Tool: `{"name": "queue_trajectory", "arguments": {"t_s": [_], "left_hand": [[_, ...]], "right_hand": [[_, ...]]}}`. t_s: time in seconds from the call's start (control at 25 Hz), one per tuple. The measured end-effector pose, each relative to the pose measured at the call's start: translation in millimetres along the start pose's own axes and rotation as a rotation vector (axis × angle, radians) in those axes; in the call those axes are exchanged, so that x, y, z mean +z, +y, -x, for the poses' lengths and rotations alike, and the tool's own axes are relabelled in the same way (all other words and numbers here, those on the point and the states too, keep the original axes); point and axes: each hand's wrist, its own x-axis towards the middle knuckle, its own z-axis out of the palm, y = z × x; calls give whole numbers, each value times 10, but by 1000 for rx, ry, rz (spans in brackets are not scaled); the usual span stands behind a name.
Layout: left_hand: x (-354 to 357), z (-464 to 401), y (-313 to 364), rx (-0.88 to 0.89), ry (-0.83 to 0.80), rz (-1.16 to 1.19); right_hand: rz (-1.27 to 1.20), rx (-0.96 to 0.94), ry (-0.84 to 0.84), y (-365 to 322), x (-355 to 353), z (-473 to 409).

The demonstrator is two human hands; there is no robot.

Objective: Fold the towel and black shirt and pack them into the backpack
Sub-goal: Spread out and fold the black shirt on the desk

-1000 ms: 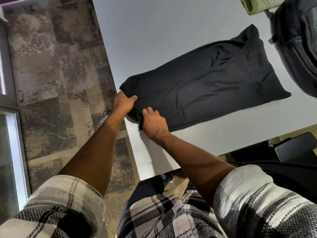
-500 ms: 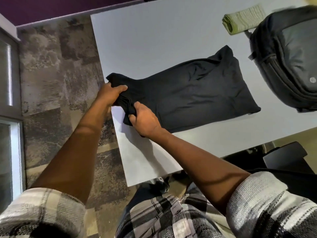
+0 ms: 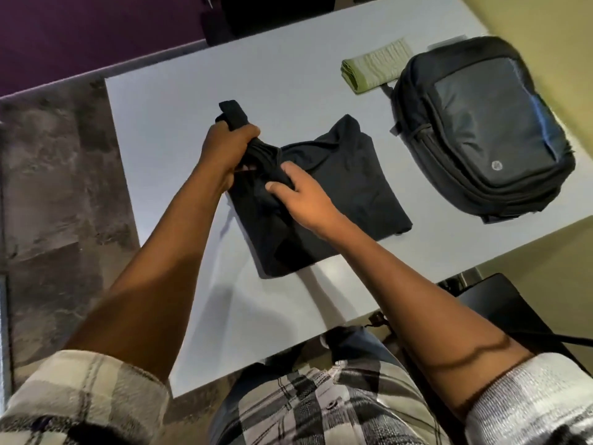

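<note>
- Pale grey table (image 3: 288, 75) fills the middle of the frame, with mottled grey-brown carpet (image 3: 57, 187) on the left, a purple wall at the upper left and a yellow-green wall at the upper right.
- Both bare forearms reach up from the bottom of the frame, out of rolled plaid sleeves (image 3: 86, 390), and meet over the table's centre.
- Left hand (image 3: 224, 152) sits just left of centre, fingers curled tight round a bunched end of the black shirt (image 3: 346, 187); a short strip of cloth sticks up out of the fist toward the upper left.
- Right hand (image 3: 305, 197) lies just below and right of it, palm down on the cloth, thumb and fingertips pinching a gathered ridge of the shirt.
- Between the two hands the shirt is raised and wrinkled; its remaining part lies flat on the table, spreading to the right and toward the lower centre.
- Folded green towel (image 3: 377, 67) rests on the table at the upper right, apart from the shirt and touching the backpack's upper left edge.
- Dark backpack (image 3: 481, 130) lies flat at the right, well apart from both hands.
- Small round silver logo on the backpack's lower front; its letters are too small to read.
- Dark chair (image 3: 500, 306) shows at the lower right, past the table edge.
</note>
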Motion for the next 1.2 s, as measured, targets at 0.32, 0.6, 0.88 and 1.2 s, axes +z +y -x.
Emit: {"name": "queue_trajectory", "arguments": {"t_s": [0.32,0.6,0.88,1.2], "left_hand": [[1893,-389,84,-41,-144,-71],[2693,-554,-410,-175,-307,-286],[2077,-421,-1181,290,168,-919],[1401,-390,-1826,296,7,-1288]], "right_hand": [[-186,215,191,929,-1454,-174],[33,686,330,1716,-1925,-106],[345,222,485,1508,-1676,-358],[886,138,-102,1940,-846,-567]]}}
